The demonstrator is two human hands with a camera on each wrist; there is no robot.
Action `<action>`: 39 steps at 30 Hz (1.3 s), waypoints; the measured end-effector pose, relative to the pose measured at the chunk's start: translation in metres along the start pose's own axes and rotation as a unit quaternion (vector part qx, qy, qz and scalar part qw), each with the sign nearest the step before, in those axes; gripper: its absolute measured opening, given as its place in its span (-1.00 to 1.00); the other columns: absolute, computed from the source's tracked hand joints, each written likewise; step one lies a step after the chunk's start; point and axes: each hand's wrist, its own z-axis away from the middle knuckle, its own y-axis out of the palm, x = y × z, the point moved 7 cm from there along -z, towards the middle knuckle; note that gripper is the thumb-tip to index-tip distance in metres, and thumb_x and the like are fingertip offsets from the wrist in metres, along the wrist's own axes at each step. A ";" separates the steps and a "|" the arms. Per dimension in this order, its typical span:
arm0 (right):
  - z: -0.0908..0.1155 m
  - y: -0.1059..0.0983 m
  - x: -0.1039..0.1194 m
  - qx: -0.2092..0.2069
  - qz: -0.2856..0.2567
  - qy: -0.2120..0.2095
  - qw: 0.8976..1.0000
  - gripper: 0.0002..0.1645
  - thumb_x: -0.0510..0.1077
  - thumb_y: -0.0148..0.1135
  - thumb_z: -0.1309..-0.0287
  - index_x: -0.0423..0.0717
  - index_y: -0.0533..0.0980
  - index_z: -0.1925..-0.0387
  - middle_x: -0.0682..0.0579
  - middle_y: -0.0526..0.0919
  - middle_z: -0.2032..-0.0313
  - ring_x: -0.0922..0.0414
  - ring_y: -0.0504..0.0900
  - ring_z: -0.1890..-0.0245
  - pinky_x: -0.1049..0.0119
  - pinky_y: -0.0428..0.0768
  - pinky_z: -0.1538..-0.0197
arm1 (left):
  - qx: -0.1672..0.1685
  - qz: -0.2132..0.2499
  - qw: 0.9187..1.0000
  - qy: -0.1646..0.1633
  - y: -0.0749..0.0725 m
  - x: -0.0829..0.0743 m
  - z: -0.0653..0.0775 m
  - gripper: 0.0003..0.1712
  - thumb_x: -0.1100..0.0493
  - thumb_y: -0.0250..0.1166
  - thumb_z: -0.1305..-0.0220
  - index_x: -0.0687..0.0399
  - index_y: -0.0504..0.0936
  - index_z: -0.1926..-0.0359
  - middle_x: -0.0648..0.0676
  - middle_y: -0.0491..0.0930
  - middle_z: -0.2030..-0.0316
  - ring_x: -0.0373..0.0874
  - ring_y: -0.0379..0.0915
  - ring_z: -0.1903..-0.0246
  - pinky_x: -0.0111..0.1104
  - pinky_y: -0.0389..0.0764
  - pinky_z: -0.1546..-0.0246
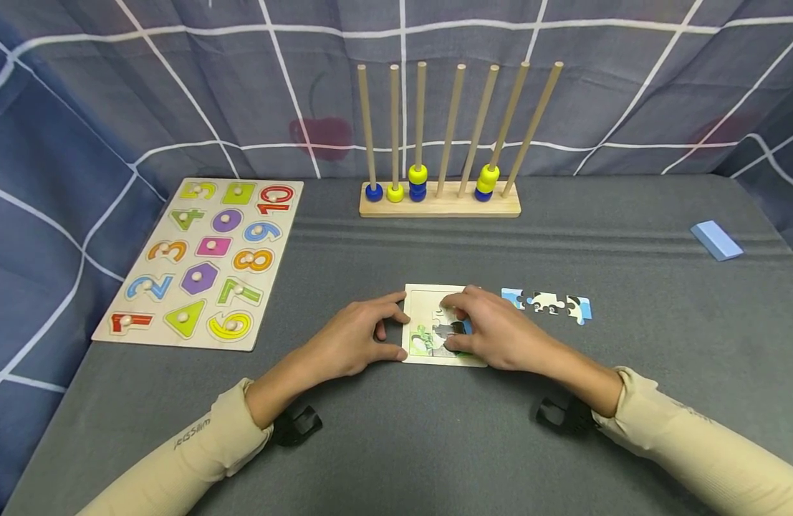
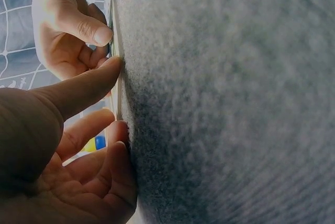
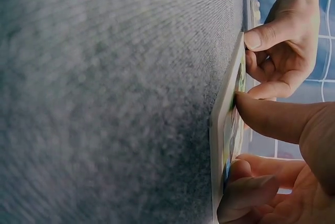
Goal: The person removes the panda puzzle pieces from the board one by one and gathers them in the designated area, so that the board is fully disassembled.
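A small square puzzle board [image 1: 453,361] with a pale wooden frame lies on the table, partly filled with picture pieces. At its left edge my left hand [image 1: 352,333] holds the frame, thumb near the lower corner and fingers higher up. My right hand [image 1: 499,330] reaches over the board's right part, its thumb and fingertips curved down round a black-and-grey puzzle piece [image 1: 444,330] that they partly hide. Whether that piece sits flush cannot be told. Several loose puzzle pieces [image 1: 547,302] with blue, white and black print lie in a row to the right.
A number-and-shape peg board [image 1: 205,283] lies on the left. Behind stands a wooden rack [image 1: 441,208] with tall dowels and several blue and yellow beads. A light blue block [image 1: 716,240] rests at the far right. A checked curtain [image 1: 402,93] closes off the back.
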 end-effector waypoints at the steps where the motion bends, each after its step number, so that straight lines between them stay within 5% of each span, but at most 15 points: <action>1: 0.000 0.000 0.000 0.000 -0.002 0.001 1.000 -0.47 -0.13 0.51 -0.03 -0.17 0.55 -0.04 0.06 0.43 0.35 0.14 0.37 0.38 0.23 0.34 0.32 | 0.001 0.000 1.000 -0.001 0.000 0.000 0.000 -0.49 0.15 0.55 -0.05 0.15 0.66 -0.04 0.13 0.29 -0.40 -0.30 0.35 0.46 -0.38 0.41 0.35; 23: 0.004 -0.003 0.000 -0.030 -0.024 0.011 0.999 -0.45 -0.18 0.51 0.00 0.00 0.43 -0.01 0.03 0.53 0.22 0.10 0.50 0.29 0.14 0.45 0.26 | -0.003 0.009 1.000 0.008 0.000 0.001 -0.001 -0.52 0.17 0.55 -0.04 0.16 0.66 -0.01 0.15 0.32 -0.38 -0.31 0.36 0.46 -0.39 0.43 0.34; 32: 0.009 -0.003 -0.001 -0.024 -0.056 0.002 0.998 -0.50 -0.29 0.38 -0.11 0.07 0.37 -0.01 0.22 0.54 0.41 0.21 0.43 0.52 0.21 0.40 0.34 | -0.007 0.009 1.000 0.004 0.000 0.001 0.000 -0.51 0.17 0.56 -0.03 0.16 0.67 -0.01 0.16 0.31 -0.38 -0.32 0.36 0.48 -0.39 0.43 0.32; 39: 0.009 -0.003 0.000 -0.034 -0.059 -0.005 0.998 -0.51 -0.32 0.37 -0.12 0.06 0.39 -0.01 0.16 0.55 0.35 0.19 0.45 0.45 0.19 0.41 0.31 | -0.010 0.008 1.000 0.008 0.000 0.000 0.000 -0.52 0.17 0.56 -0.03 0.16 0.67 0.00 0.16 0.31 -0.38 -0.32 0.36 0.47 -0.39 0.43 0.33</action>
